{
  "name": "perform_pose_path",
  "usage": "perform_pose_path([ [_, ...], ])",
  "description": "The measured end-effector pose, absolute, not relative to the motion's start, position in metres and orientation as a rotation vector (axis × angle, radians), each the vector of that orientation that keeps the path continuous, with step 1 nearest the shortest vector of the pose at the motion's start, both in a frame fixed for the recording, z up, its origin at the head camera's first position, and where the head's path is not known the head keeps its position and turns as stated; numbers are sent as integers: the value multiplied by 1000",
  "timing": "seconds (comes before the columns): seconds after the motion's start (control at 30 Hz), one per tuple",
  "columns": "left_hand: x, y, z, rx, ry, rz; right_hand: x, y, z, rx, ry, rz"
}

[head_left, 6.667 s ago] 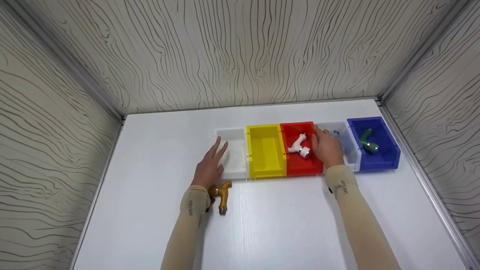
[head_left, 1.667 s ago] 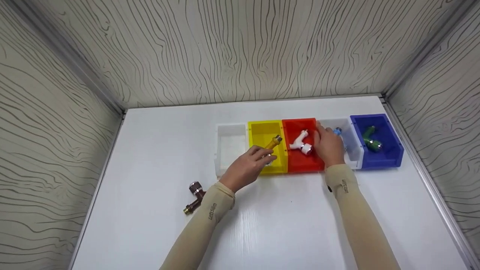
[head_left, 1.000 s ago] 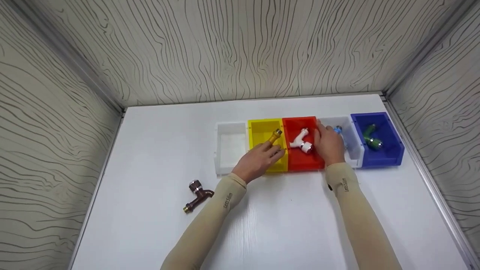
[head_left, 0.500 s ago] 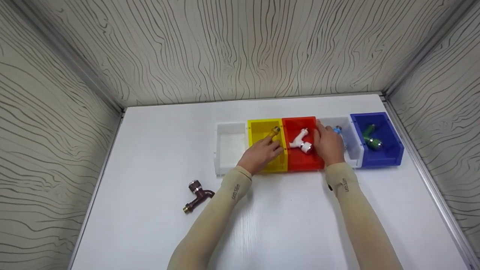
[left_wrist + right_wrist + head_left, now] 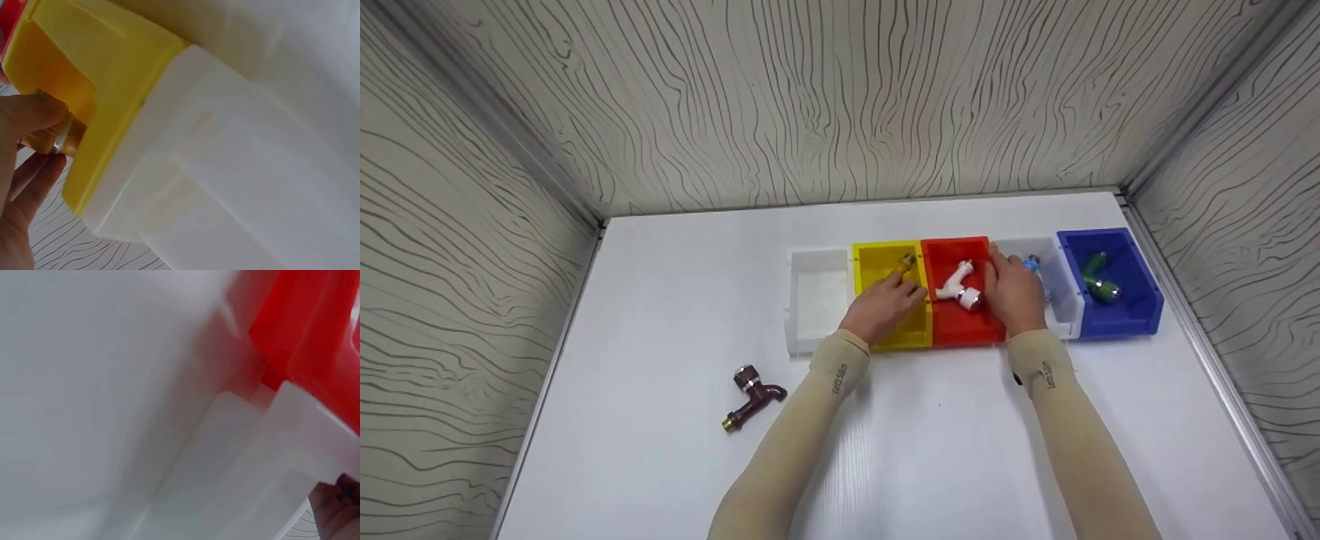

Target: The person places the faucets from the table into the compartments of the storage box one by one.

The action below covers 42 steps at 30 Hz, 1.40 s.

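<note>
My left hand (image 5: pixel 883 309) reaches into the yellow bin (image 5: pixel 886 246) and grips a golden-yellow tap (image 5: pixel 907 264) whose metal threaded end points away from me. In the left wrist view, thumb and fingers pinch the ribbed handle of that tap (image 5: pixel 42 139), above the bin's wall. My right hand (image 5: pixel 1016 298) holds the side wall between the red bin (image 5: pixel 964 331) and the whitish bin (image 5: pixel 1067 328) beside it, thumb towards the red side. A white tap (image 5: pixel 958 288) lies in the red bin. The light-blue tap (image 5: pixel 1031 263) in the whitish bin is partly hidden by my right hand.
A white bin (image 5: pixel 819 300) forms the left end of the row. At the right end stands a blue bin (image 5: pixel 1123 322) holding a green tap (image 5: pixel 1099 281). A dark brown tap (image 5: pixel 754 397) lies on the white table, left of my left forearm. Patterned panels (image 5: pixel 840 112) surround the table.
The golden tap, earlier on the table by my left wrist, has been carried into the yellow bin and lowered there. The brown tap has come into view. My right hand stays in place.
</note>
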<state>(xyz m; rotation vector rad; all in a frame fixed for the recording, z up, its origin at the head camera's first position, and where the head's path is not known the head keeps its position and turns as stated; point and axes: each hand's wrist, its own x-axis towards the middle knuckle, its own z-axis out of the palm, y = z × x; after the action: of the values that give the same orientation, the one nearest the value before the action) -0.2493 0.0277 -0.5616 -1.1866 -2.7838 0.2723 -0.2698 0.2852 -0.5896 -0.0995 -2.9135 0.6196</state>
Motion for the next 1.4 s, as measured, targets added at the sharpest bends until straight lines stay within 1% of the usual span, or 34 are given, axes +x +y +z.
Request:
perform_pose_path([
  [0.33, -252, 31, -569, -1102, -2875, 154, -268, 284, -591, -103, -2908, 626],
  [0.53, -253, 31, -575, -1134, -2852, 80, -268, 283, -592, -65, -2869, 613],
  [1.23, -257, 35, -587, -1163, -2831, 88, -269, 284, -587, -152, -2967, 658],
  [1.4, -256, 34, -590, -1170, -2818, 114, -269, 285, -590, -108, -2924, 628],
])
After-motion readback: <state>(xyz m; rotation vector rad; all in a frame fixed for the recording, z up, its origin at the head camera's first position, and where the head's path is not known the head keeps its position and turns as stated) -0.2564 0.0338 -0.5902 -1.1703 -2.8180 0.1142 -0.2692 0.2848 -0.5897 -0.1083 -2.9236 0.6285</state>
